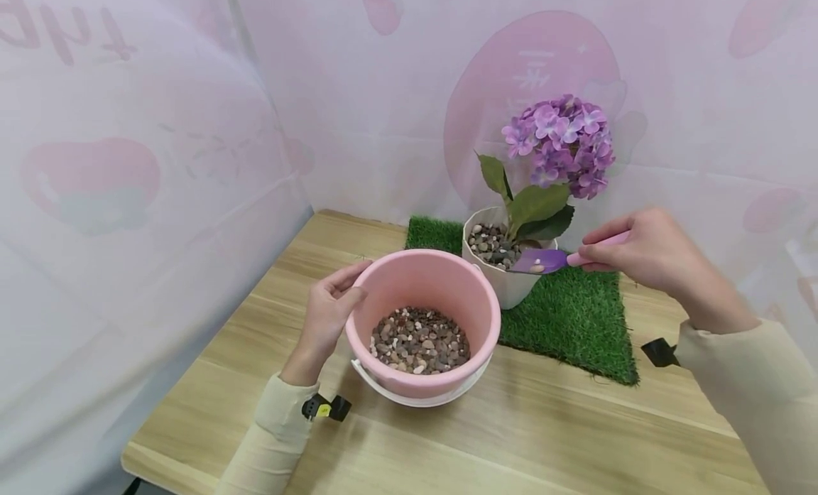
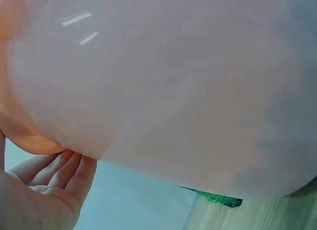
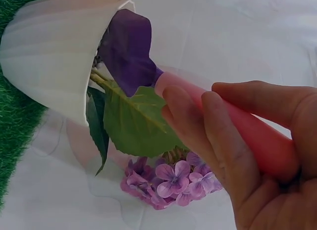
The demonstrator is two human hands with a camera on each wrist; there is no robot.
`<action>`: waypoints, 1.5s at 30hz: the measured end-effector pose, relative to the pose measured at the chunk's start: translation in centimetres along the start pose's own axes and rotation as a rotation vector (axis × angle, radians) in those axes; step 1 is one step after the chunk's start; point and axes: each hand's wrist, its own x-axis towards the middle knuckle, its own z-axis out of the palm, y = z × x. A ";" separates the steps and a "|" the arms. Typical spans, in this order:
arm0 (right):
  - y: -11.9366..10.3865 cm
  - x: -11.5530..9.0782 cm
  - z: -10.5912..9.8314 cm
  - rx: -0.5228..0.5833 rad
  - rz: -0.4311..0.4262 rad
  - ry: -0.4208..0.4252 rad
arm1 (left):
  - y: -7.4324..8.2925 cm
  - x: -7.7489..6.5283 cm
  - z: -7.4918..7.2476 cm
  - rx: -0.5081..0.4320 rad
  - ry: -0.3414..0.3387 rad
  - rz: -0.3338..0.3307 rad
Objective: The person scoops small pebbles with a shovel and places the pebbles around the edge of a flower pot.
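Observation:
A pink plastic bucket (image 1: 409, 278) stands on the table with brown and white pebbles (image 1: 422, 342) in its bottom. My left hand (image 1: 324, 314) grips its left rim, thumb at the edge and fingers along the outside wall. In my right hand (image 1: 658, 257) is a small toy shovel (image 3: 126, 49) with a purple blade and pink handle. Its blade tilts over the rim of a white flowerpot (image 1: 511, 285), a few pebbles still showing on it. The pot holds pebbles and a purple hydrangea (image 1: 559, 143) with green leaves.
Under the pot lies a green artificial grass mat (image 1: 581, 332), right of and behind the bucket. The bucket's white handle (image 1: 415, 403) hangs down in front. A printed cloth (image 1: 383, 147) screens the back and left of the wooden table (image 1: 511, 438).

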 end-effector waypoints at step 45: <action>5.1 -6.0 1.2 -0.103 -0.124 0.491 | -0.1 0.0 -0.1 -0.027 -0.009 -0.010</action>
